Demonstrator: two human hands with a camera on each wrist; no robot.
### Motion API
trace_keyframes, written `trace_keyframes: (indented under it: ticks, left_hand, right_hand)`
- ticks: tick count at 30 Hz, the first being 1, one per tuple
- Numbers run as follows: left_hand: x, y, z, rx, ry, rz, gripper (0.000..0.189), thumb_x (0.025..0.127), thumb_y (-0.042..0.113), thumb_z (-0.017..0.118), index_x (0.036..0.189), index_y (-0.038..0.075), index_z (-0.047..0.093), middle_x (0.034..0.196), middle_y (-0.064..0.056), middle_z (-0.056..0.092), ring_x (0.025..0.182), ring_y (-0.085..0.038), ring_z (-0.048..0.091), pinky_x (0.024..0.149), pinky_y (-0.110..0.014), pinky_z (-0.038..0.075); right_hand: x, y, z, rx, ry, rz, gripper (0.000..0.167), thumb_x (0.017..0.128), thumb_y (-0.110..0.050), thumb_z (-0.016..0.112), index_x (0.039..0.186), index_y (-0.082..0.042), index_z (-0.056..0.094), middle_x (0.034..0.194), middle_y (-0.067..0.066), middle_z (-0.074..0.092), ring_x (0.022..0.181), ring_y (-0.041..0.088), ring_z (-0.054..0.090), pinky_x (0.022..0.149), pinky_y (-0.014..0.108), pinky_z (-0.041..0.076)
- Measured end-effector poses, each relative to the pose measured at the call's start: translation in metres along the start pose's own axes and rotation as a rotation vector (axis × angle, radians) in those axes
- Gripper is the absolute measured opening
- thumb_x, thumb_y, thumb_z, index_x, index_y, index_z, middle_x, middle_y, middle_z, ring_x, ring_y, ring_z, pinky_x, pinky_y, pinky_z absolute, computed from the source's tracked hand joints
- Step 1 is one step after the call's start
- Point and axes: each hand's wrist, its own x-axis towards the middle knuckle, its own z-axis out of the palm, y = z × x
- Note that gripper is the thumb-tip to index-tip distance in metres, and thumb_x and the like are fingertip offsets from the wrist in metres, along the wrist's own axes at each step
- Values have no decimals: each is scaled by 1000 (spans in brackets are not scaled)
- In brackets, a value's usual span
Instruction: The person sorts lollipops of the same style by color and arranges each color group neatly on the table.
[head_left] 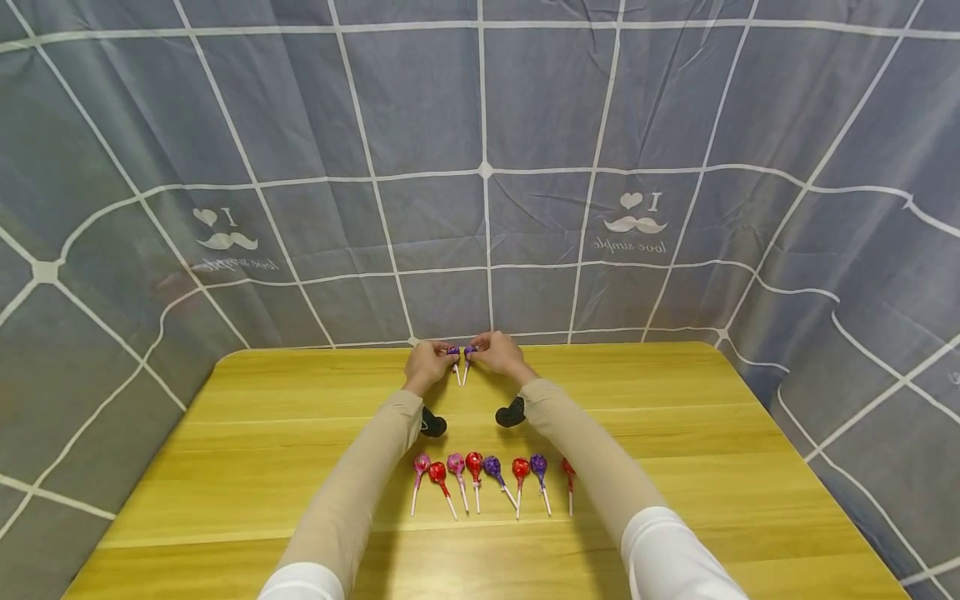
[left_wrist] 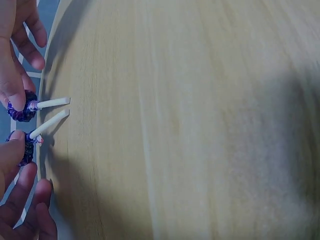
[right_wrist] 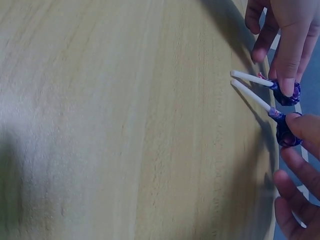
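At the table's far edge my left hand (head_left: 427, 365) pinches a purple-wrapped lollipop (left_wrist: 27, 148) by its head. My right hand (head_left: 501, 356) pinches a second purple lollipop (right_wrist: 289, 131) the same way, close beside the first. Both white sticks point back toward me, and their tips nearly meet in the wrist views. In the left wrist view the left hand's fingers (left_wrist: 31, 202) show at the bottom, while the right hand appears above them. Thumbs and fingers partly cover both candy heads.
Nearer me on the wooden table (head_left: 300, 467) lies a row of several lollipops, among them a pink one (head_left: 456, 465), a red one (head_left: 521, 468) and a purple one (head_left: 538, 465). My right sleeve partly covers the rightmost red lollipop (head_left: 568, 468). A grey checked curtain (head_left: 420, 225) hangs behind.
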Motion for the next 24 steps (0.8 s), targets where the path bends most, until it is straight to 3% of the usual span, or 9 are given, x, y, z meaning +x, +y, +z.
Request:
trace_keyframes:
  ticks: [7, 12, 21, 24]
  left_hand:
    - [-2, 1, 3, -22, 10, -6, 24, 87, 25, 70, 107, 13, 75, 98, -8, 75, 86, -23, 66, 56, -23, 37]
    - [-3, 3, 7, -19, 42, -39, 24, 88, 27, 70, 107, 14, 75, 97, -7, 75, 86, -23, 68, 55, -26, 39]
    - [3, 4, 14, -36, 74, -107, 28, 88, 28, 70, 112, 15, 73, 103, -6, 74, 99, -26, 68, 73, -38, 49]
    - [7, 3, 16, -44, 72, -118, 26, 87, 28, 72, 110, 16, 74, 101, -5, 75, 98, -26, 68, 73, -38, 50]
  right_hand:
    - [1, 1, 5, 2, 34, -4, 23, 87, -24, 70, 107, -13, 74, 97, 6, 74, 82, 18, 66, 58, 21, 41]
    - [2, 1, 9, -22, 74, 31, 24, 86, -27, 71, 107, -15, 74, 96, 4, 75, 86, 18, 67, 62, 24, 44]
    - [3, 0, 13, -29, 98, 106, 26, 87, -29, 71, 107, -15, 73, 96, 3, 74, 88, 18, 68, 65, 26, 45]
    - [3, 1, 13, -12, 99, 108, 25, 87, -28, 71, 107, -14, 73, 97, 4, 75, 88, 19, 68, 65, 25, 45]
